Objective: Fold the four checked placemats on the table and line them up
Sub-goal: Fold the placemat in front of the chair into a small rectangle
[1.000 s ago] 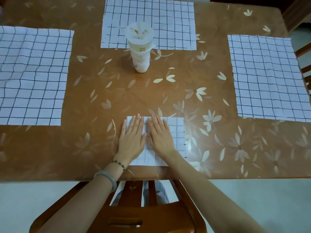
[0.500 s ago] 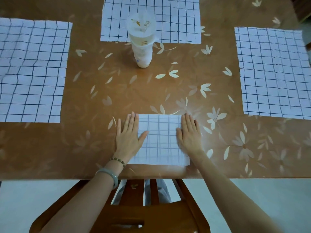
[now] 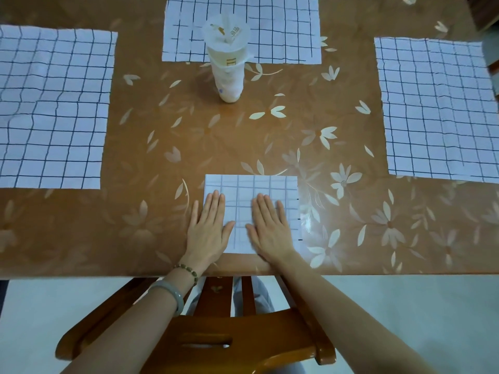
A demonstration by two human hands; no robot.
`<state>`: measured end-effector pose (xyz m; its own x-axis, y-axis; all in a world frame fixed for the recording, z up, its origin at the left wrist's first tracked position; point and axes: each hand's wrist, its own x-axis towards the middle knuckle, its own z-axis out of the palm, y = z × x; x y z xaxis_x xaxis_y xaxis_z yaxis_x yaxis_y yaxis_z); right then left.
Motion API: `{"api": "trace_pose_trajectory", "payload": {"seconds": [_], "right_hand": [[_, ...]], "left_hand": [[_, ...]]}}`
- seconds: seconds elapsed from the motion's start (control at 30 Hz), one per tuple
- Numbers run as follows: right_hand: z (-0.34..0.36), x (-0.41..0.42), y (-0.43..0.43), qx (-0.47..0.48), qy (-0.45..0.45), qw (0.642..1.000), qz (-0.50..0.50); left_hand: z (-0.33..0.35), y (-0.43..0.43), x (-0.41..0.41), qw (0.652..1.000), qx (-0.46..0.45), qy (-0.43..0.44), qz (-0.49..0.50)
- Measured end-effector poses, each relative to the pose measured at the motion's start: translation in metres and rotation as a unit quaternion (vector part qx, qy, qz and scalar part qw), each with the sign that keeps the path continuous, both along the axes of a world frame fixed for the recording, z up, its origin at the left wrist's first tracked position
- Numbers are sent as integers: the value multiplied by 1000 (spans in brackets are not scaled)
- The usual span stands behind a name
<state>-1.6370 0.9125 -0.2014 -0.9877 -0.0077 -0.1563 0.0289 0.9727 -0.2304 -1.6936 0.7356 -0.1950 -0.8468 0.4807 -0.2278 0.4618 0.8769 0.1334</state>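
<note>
Standing upright on the brown flower-print table [image 3: 270, 136], a sealed white drink cup [image 3: 228, 68] sits toward the far side, base on bare table just in front of the far placemat [image 3: 283, 28], which lies flat and unfolded; cup is well apart from both hands, nothing between it and them. Left placemat [image 3: 51, 109] flat, unfolded, a bit wrinkled, at the left side; right placemat [image 3: 437, 109] flat, unfolded, at the right side; both well apart from the middle. Folded placemat [image 3: 251, 184] is a small square at the near edge of the table, centre, right in front of the person. Wooden chair [image 3: 205, 336] below the table edge, between the forearms. Both arms reach forward over the near edge, palms down. Left hand [image 3: 208, 228] straddles the folded placemat's left edge, little-finger side on bare table, rest on the cloth; bead bracelet [image 3: 187, 269] and pale bangle [image 3: 170, 292] on that wrist. Right hand [image 3: 270, 228] lies on the right part of the folded placemat, wrist over its near edge. Thumbs point toward each other, not touching, checked cloth showing between them. Neither hand grasps anything: fingers straight, close together, pointing away, pressed flat on the cloth
</note>
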Motion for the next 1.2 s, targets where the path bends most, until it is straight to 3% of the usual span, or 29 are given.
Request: {"api": "trace_pose_trajectory", "payload": {"seconds": [0.27,0.4,0.5,0.57,0.73,0.83,0.97,1.2], "right_hand": [[4,21,59,21,-41,996,-78],[22,13,59,-2,-4,996,-86],[37,-13,40,-79,17,996,-49],[45,-28,24,-109,-39,993,-20],[47,-42,13,-80,-158,984,-27],[45,-42,15,-92,-162,982,-31],[43,-41,17,-96,-159,982,-26],[45,-48,4,-103,-143,984,-15]], "left_hand": [[2,-6,-2,999,-13,-6,30],[13,-8,-6,993,38,-37,101],[33,-2,-12,962,159,-73,209],[43,4,-14,937,204,-84,271],[49,13,-21,885,241,-151,369],[46,11,-26,868,254,-173,391],[48,7,-34,810,308,-253,430],[64,-17,-42,826,298,-266,398]]}}
